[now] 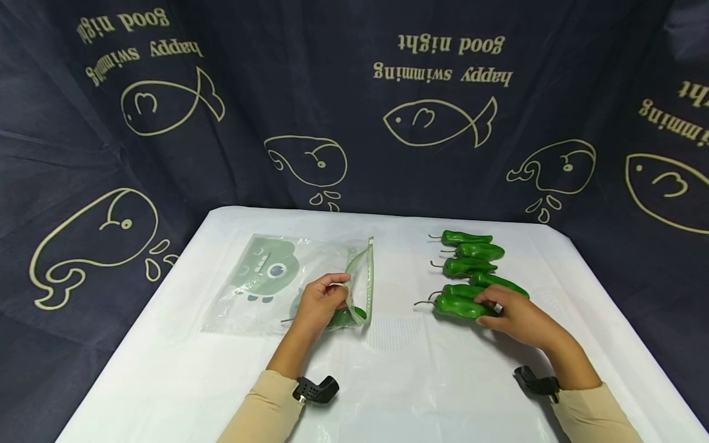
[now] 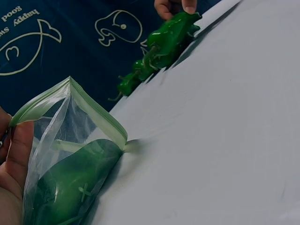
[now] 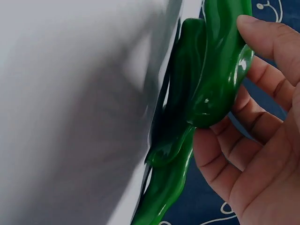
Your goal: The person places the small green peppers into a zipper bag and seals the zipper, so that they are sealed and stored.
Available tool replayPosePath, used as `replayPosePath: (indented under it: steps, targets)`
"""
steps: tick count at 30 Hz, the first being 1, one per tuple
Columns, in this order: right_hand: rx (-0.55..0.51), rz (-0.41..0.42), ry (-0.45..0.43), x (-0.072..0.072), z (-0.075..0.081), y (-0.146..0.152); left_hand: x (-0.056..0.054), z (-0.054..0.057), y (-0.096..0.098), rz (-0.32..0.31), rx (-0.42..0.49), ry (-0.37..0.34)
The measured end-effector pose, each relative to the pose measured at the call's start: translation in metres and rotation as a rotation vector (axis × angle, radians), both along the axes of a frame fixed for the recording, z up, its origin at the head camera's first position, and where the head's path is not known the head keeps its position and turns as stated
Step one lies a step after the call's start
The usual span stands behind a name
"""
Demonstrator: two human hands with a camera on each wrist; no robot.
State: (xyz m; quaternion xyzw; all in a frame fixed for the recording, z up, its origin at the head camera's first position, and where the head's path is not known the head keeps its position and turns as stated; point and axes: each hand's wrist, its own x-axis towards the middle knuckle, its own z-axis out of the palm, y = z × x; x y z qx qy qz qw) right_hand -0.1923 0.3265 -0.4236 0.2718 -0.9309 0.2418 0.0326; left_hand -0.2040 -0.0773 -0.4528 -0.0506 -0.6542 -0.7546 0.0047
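Note:
A clear zip bag (image 1: 252,314) with a green cartoon monster print lies flat on the left, its mouth toward the right. My left hand (image 1: 319,301) pinches the near lip of the mouth, and the bag's green zip edge (image 2: 101,112) stands parted in the left wrist view. Inside the bag, close to its mouth, lies a green pepper (image 1: 343,318). Over on the right, my right hand (image 1: 520,315) grips the blunt end of the nearest green pepper (image 1: 456,306) between thumb and fingers. In the right wrist view that pepper (image 3: 218,70) overlaps others behind it.
Several more green peppers (image 1: 464,266) lie in a column stretching away from the right hand, stems mostly to the left. A white cloth (image 1: 399,387) covers the table. Behind it hangs a dark blue curtain (image 1: 343,74) with fish and whale drawings.

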Motion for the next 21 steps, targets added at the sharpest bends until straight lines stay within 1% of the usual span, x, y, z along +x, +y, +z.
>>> replayPosePath:
  steps: [11,16,21]
  targets:
    - [-0.023,0.048,0.031,-0.007,0.004,-0.016,-0.001,-0.002,-0.001,0.002,-0.015,0.013]
    - [-0.034,0.066,0.041,-0.012,0.005,-0.023,0.000,-0.002,-0.001,-0.009,-0.010,0.016]
    - [-0.046,0.091,0.056,-0.015,0.006,-0.028,-0.001,-0.001,0.000,-0.004,-0.002,0.008]
